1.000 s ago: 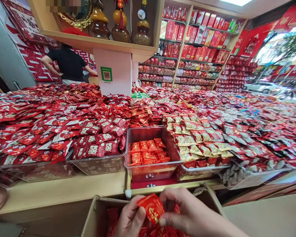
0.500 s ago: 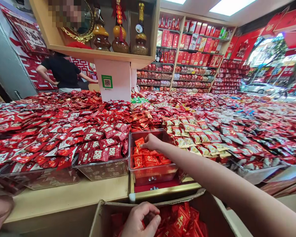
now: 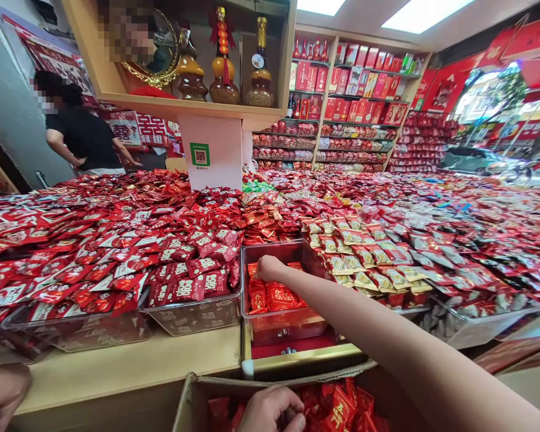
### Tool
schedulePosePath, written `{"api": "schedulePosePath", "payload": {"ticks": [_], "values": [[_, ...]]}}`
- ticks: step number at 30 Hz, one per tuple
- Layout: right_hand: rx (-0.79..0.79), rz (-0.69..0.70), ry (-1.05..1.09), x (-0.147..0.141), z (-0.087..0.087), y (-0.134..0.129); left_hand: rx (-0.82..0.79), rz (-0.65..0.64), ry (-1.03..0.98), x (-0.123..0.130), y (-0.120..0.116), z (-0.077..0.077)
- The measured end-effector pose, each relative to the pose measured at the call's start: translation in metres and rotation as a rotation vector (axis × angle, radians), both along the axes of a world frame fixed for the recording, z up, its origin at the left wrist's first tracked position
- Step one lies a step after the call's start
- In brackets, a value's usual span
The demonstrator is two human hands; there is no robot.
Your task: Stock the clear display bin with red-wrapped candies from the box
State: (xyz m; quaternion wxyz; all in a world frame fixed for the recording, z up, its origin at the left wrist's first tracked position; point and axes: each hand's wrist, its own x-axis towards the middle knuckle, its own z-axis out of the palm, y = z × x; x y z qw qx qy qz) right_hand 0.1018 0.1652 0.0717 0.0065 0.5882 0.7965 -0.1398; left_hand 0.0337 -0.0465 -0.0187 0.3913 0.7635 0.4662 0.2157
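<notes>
The right hand (image 3: 270, 268), no longer over the near cardboard box (image 3: 229, 387), reaches into the plastic bin (image 3: 292, 327) at far left, apparently shifting work to its red packets (image 3: 274, 298), grip hidden and undeterminable; the left hand (image 3: 273, 409) has thumb and forefinger parted.

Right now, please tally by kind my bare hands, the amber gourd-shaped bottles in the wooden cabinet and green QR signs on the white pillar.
Left hand and right hand: 2
Gourd-shaped bottles: 3
Green QR sign: 1
Total: 6
</notes>
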Motion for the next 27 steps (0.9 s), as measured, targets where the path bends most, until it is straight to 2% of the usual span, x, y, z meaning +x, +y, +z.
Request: {"api": "schedulePosePath", "payload": {"ticks": [10, 15, 21, 27], "values": [[0.019, 0.116, -0.063, 0.014, 0.016, -0.007, 0.013, -0.029, 0.059, 0.001, -0.001, 0.004], [-0.070, 0.251, -0.112, 0.020, 0.027, -0.024, 0.020, -0.024, 0.077, 0.001, -0.001, 0.004], [-0.218, 0.406, -0.162, 0.021, 0.022, -0.046, 0.004, -0.030, 0.093, 0.002, -0.002, -0.002], [-0.250, 0.536, -0.189, 0.021, 0.014, -0.047, 0.005, -0.052, 0.114, 0.001, -0.003, -0.006]]}}
